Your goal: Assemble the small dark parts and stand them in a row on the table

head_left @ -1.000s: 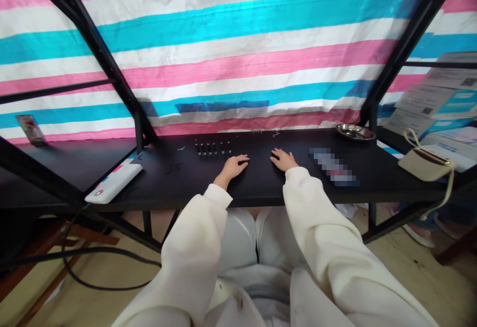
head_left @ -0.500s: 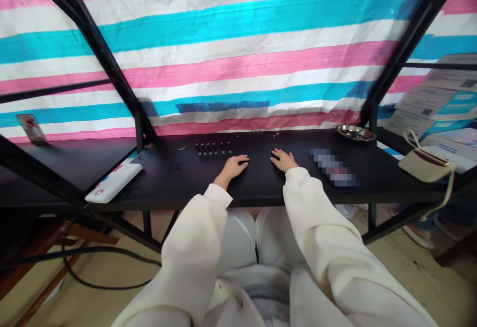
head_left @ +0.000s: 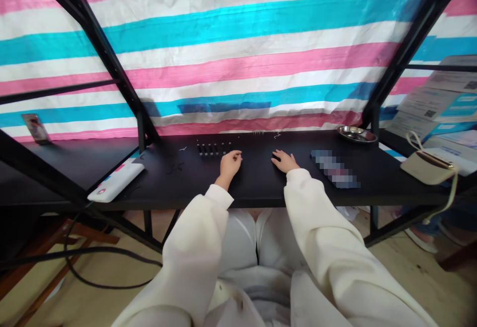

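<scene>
Both my hands are on a black table [head_left: 261, 188], and my sleeves are white. My left hand [head_left: 230, 163] is raised a little off the surface, its fingers curled loosely with nothing seen in them, just right of a row of small black upright parts [head_left: 213, 148]. My right hand [head_left: 283, 160] lies flat on the table with its fingers spread. A few thin pale wire bits [head_left: 276, 134] lie further back.
A white flat device [head_left: 116, 182] lies at the left edge of the table. A metal dish [head_left: 356, 133] sits at the back right beside a black frame post [head_left: 373, 118]. A beige pouch [head_left: 427, 166] and stacked boxes [head_left: 443, 103] are at the right. A striped tarp hangs behind.
My left hand has lifted from lying flat and moved slightly back toward the row of black parts, its fingers curling. My right hand has stayed put.
</scene>
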